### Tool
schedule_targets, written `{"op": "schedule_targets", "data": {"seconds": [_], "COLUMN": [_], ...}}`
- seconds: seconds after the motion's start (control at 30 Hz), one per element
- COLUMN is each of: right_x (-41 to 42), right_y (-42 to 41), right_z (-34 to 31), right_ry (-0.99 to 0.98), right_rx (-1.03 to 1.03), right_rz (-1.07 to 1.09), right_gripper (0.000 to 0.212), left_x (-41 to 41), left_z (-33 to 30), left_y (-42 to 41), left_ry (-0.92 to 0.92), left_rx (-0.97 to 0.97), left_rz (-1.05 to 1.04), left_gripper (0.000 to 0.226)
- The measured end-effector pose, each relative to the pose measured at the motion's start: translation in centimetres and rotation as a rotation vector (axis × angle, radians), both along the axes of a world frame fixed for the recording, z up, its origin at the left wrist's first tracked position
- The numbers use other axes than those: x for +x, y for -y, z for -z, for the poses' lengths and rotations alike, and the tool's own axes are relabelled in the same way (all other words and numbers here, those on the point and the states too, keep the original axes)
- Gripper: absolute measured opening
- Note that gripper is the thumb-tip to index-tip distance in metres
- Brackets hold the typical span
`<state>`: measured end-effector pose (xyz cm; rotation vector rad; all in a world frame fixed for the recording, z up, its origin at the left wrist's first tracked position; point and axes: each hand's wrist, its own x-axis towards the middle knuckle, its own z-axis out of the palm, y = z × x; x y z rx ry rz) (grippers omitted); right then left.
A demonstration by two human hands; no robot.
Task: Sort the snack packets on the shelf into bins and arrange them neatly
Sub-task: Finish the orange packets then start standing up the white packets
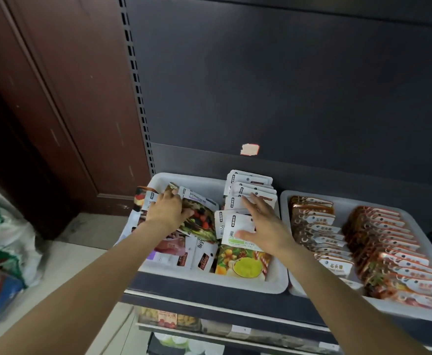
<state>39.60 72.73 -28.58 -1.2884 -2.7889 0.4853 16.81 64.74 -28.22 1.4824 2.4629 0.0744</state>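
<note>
While both arms reach over the shelf (pixel 209 290), the left hand (pixel 167 210) grips a bunch of snack packets (pixel 199 221) in the white bin (pixel 274 283), and the right hand (pixel 266 226) lies spread, fingers straight, on white packets (pixel 238 228) standing farther back.

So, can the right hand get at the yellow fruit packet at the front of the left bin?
Probably yes: the yellow fruit packet lies uncovered just below the right hand, which rests open on white packets.

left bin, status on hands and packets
Left hand grips berry-print packets in left bin. Right hand open, flat on white packets. Right bin already in neat rows. Nothing in the way.
</note>
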Motion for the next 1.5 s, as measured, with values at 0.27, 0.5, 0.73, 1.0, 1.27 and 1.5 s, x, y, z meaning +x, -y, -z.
{"op": "schedule_targets", "data": {"seconds": [0.27,0.5,0.73,1.0,1.27,1.5], "right_x": [-1.7,-1.9,-0.2,4.6,3.8,-2.8], "right_y": [-1.2,-1.3,-1.7,-2.7,-1.0,0.7], "right_z": [1.2,1.3,1.5,-0.4,0.8,-0.4], "right_ry": [0.163,0.185,0.026,-0.449,-0.229,-0.280], "right_rx": [0.046,0.046,-0.109,-0.406,-0.228,-0.021], "right_rz": [0.060,0.075,0.024,0.294,0.043,-0.076], "right_gripper": [0.088,0.087,0.087,0.075,0.068,0.049], "left_x": [-2.1,-2.9,-0.5,6.0,8.1,-0.8], "left_z": [1.4,0.9,-3.5,0.7,1.3,-1.1], "left_y": [-4.3,-3.4,1.8,1.0,0.5,3.6], "left_ry": [0.098,0.425,0.766,0.896,0.258,-0.121], "left_rx": [-0.148,0.287,0.703,0.391,0.230,0.284], "left_rz": [-0.052,-0.210,-0.061,0.090,0.164,-0.021], "left_gripper": [0.064,0.008,0.023,0.021,0.017,0.039]}}
